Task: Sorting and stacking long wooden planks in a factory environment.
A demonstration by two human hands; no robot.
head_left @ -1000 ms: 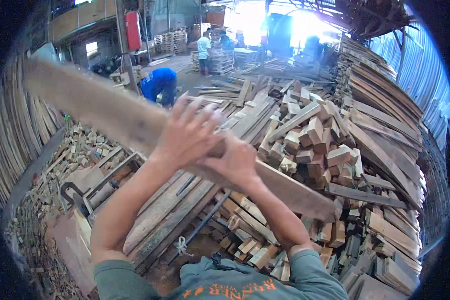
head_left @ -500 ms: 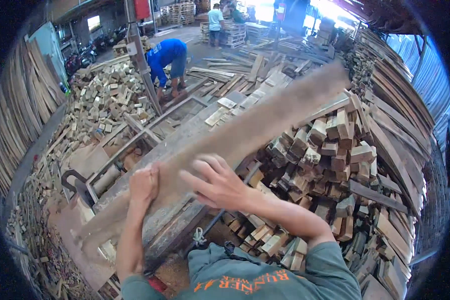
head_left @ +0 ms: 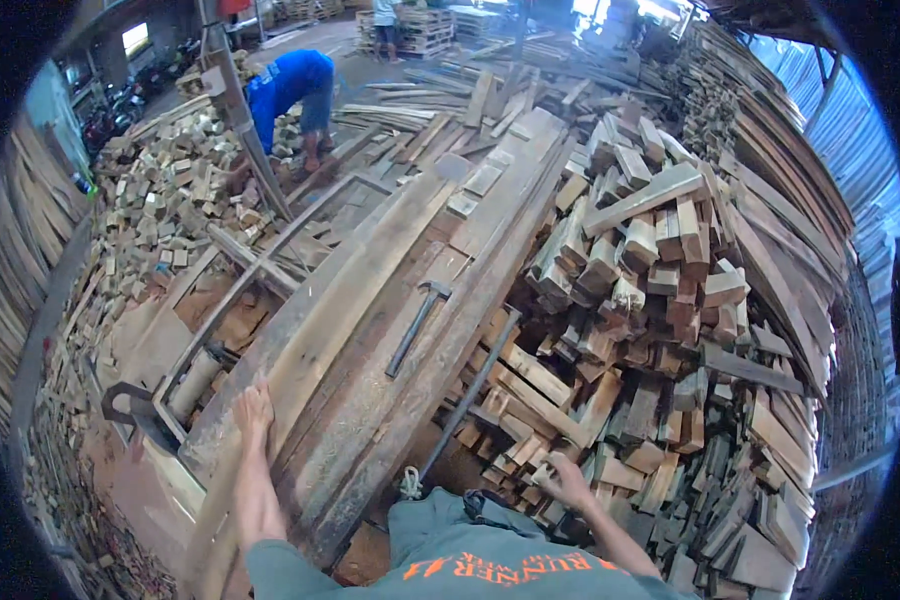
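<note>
A long wooden plank (head_left: pixel 355 285) now lies lengthwise on the left side of the work table (head_left: pixel 340 480), its near end reaching past my left forearm. My left hand (head_left: pixel 255 408) is closed over the plank's left edge. To the right of the plank, a hammer (head_left: pixel 414 328) with a dark handle rests on the table. My right hand (head_left: pixel 568 482) is off the table at the lower right, in front of stacked wood blocks (head_left: pixel 630 390). Its fingers are bent and apart, with nothing visible in them.
A metal bar (head_left: pixel 470 385) slants along the table's right side. Left of the table stands a metal frame (head_left: pixel 270 255), and beyond it a heap of small blocks (head_left: pixel 160 210). A person in blue (head_left: pixel 288 85) bends near a post (head_left: pixel 238 115). Loose boards (head_left: pixel 410 95) cover the floor ahead.
The plank has come down onto the table and swung left, uncovering the hammer. My right hand has left the plank and moved down to the right. My left hand stays on the plank.
</note>
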